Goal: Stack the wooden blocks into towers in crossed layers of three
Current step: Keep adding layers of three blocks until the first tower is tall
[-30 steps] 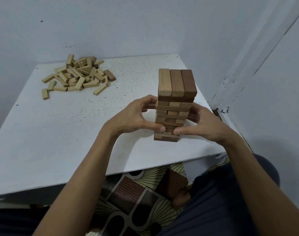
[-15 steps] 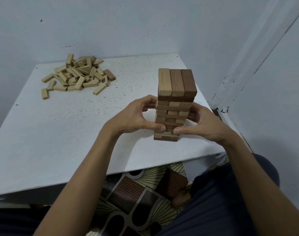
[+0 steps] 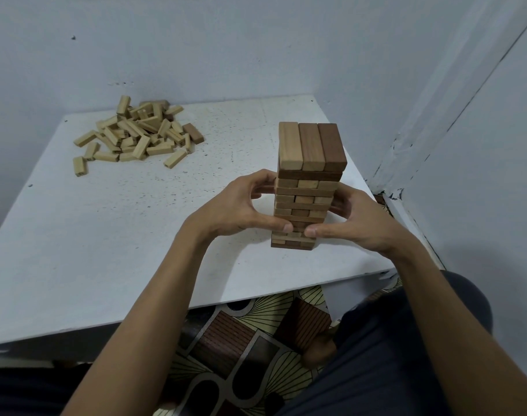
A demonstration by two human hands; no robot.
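Near the right edge of the white table [image 3: 130, 250], toward its front right corner, a tower [image 3: 311, 147] of wooden blocks stands upright. Its layers are crossed in threes, and the top three blocks run from the front edge toward the back. A person's left hand [image 3: 235, 210] and right hand [image 3: 360, 219] clasp the tower's lower half from either side, fingers curled round its far faces. The thumb tips press the near face just above the bottom layers, almost meeting. At the far left corner a loose pile [image 3: 139, 136] of blocks lies well apart from the tower, with one pale block [image 3: 79, 166] strayed toward the left edge. A wide stretch of speckled tabletop separates pile and tower. The wall [image 3: 466, 175] runs close along the table's right edge. Patterned flooring [image 3: 250, 331] shows below the front edge.
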